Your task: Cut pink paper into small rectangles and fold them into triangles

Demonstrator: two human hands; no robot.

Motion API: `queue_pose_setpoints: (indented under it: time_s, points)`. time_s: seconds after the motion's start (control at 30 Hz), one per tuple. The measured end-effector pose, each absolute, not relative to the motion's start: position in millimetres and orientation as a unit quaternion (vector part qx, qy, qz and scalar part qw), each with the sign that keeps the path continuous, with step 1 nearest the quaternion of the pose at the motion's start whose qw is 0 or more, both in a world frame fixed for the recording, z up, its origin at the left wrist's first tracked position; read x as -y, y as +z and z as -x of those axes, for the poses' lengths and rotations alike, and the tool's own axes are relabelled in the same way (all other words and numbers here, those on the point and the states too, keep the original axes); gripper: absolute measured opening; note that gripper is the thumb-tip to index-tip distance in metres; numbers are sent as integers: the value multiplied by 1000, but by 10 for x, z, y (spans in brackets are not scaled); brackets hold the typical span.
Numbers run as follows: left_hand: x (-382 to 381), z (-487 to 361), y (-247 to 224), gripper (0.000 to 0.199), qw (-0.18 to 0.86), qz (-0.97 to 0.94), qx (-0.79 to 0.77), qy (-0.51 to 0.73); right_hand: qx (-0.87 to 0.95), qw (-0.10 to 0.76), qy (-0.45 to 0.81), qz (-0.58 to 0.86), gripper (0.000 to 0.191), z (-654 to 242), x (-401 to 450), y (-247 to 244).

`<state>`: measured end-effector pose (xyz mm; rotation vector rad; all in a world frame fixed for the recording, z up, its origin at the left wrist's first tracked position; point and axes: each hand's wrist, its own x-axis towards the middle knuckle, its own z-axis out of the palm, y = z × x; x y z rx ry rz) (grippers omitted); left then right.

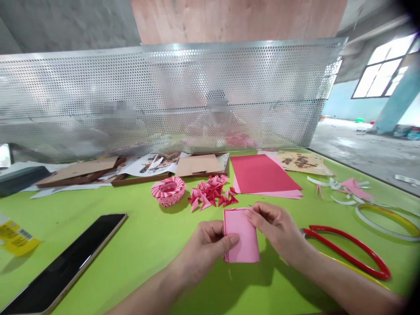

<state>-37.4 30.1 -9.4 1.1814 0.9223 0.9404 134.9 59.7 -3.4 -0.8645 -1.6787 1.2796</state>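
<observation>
A folded piece of pink paper (244, 245) is held upright above the green table, a darker pink layer showing along its left and top edges. My left hand (210, 240) grips its left side, thumb across the front and fingers behind. At the top right corner my right hand (271, 221) pinches the paper between thumb and fingers. Just beyond lies a pile of small folded pink and red paper pieces (211, 192). Left of that pile sits a round pink-and-white woven-looking paper ring (168, 191). Red-handled scissors (348, 245) rest beside my right forearm, their blades mostly hidden.
A black phone (68, 258) lies at the left on the green table (141, 245), near a yellow packet (16, 236). Red and pink sheets (262, 175) lie behind. Tape rolls (387, 221) and paper scraps (354, 188) are at right. A perforated metal screen (177, 96) stands behind.
</observation>
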Motion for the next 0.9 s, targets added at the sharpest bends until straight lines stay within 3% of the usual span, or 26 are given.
queue_pose_setpoints:
  time_s: [0.2,0.43,0.9]
  points:
    - [-342,411,-111,28,589,-544,-405,441,721,358,490,335,30,-1340,-609,-63]
    - [-404,323,-14,26,548,-568,-470,395,736,386,430,353,30,-1363,-693,-122]
    - [-524,200,-59,36,520,-561,-460,450,734,406,420,346,24,-1435,-815,-145]
